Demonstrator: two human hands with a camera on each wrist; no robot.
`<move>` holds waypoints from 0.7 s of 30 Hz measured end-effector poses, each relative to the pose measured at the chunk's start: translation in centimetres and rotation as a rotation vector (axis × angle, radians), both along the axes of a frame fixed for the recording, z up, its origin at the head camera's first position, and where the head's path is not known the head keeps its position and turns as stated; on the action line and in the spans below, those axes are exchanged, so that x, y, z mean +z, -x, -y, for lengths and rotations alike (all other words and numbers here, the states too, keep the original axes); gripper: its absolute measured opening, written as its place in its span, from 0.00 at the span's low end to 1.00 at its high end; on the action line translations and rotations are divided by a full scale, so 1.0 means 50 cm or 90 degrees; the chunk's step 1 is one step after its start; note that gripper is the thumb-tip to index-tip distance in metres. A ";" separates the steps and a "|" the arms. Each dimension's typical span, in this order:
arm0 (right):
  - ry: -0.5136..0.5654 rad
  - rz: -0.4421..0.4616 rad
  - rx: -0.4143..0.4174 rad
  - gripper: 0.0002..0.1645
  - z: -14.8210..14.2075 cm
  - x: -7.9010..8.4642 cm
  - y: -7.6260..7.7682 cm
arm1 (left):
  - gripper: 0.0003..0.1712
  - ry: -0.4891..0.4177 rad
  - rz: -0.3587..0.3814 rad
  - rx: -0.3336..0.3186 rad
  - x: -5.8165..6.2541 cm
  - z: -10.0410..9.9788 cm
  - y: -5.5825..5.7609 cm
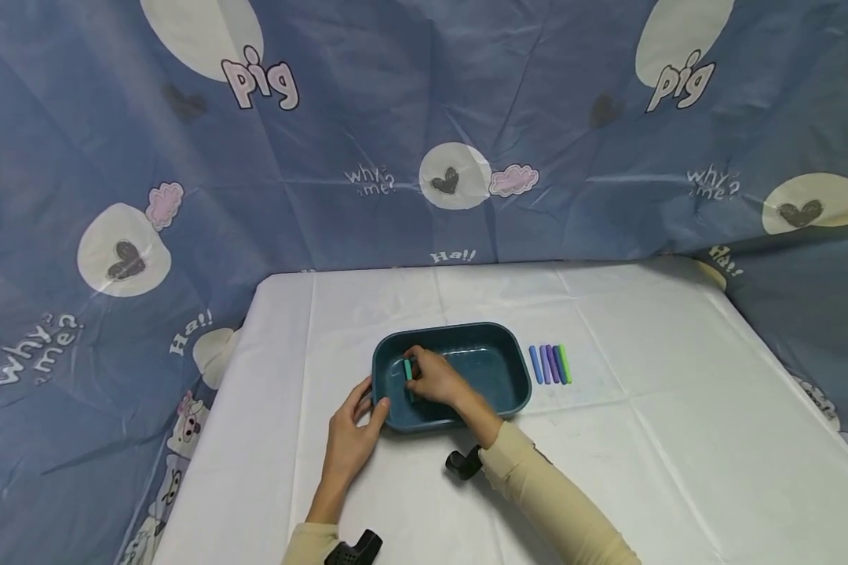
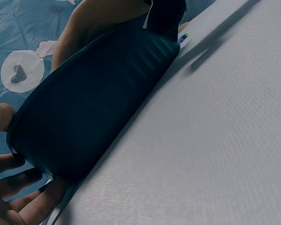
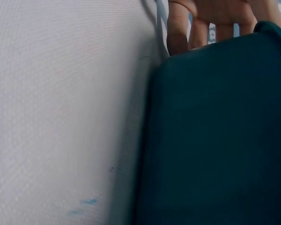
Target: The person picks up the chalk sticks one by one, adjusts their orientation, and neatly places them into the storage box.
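A dark teal rectangular basin (image 1: 487, 369) with rounded corners sits on the white-covered table. My left hand (image 1: 351, 439) holds its left end, thumb at the rim and fingers spread against the outer wall. That grip also shows in the left wrist view, where the fingers (image 2: 40, 204) lie low on the basin's dark side. Inside the basin, toward its left end, my right hand (image 1: 438, 378) pinches a slim teal stick (image 1: 408, 370) between thumb and fingers. The stick points away from me. From the right wrist, the basin wall (image 3: 215, 136) hides the right hand and the stick.
Right of the basin, several slim sticks (image 1: 550, 364) in blue, purple and green lie side by side. Faint blue marks (image 3: 89, 201) streak the white cloth (image 1: 678, 439). A blue printed curtain (image 1: 396, 102) hangs behind and along both sides of the table.
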State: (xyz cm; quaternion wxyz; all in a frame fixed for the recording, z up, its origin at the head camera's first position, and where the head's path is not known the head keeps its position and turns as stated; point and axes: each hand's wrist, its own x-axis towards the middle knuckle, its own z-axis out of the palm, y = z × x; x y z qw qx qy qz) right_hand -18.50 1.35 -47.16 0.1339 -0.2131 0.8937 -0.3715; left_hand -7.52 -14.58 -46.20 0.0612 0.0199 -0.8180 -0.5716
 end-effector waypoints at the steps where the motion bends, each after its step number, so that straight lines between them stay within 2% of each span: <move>1: -0.010 -0.008 -0.002 0.27 0.002 0.000 0.000 | 0.30 0.001 0.000 0.001 0.000 0.000 0.000; 6: -0.044 -0.031 -0.010 0.28 0.006 0.001 -0.002 | 0.30 0.001 0.005 0.004 0.001 0.000 0.001; 12: -0.077 -0.029 -0.025 0.28 0.009 0.004 -0.002 | 0.30 -0.001 0.008 -0.003 0.003 0.000 0.003; 21: -0.103 -0.022 -0.018 0.29 0.013 0.002 0.000 | 0.30 -0.001 0.006 0.000 -0.001 0.000 0.003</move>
